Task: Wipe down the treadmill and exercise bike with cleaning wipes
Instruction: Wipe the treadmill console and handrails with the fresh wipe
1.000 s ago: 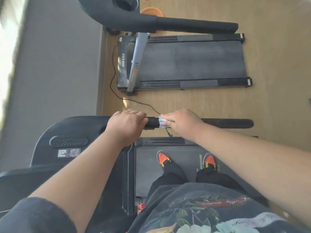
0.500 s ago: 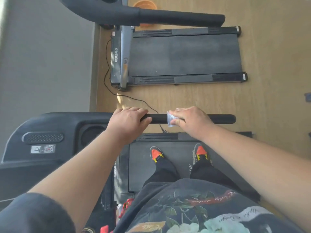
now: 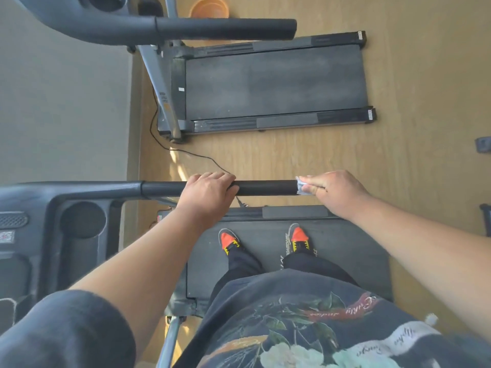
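Note:
I stand on the belt [image 3: 345, 251] of a black treadmill. Its black foam handrail [image 3: 265, 187] runs across the middle of the view. My left hand [image 3: 210, 195] grips the rail near its middle. My right hand [image 3: 332, 189] holds a small white cleaning wipe [image 3: 301, 186] wrapped around the rail's free end, which is hidden under the hand. The treadmill's console [image 3: 53, 229] with a round cup holder lies at the left.
A second treadmill [image 3: 273, 83] lies ahead on the wooden floor, its handrail [image 3: 225, 29] across the top. A black power cable [image 3: 191, 155] trails between the two machines. An orange bowl [image 3: 208, 9] sits at the top. A grey wall fills the left side.
My right hand has slid the wipe to the right along the handrail, from near my left hand out to the rail's end. My left hand has kept its grip.

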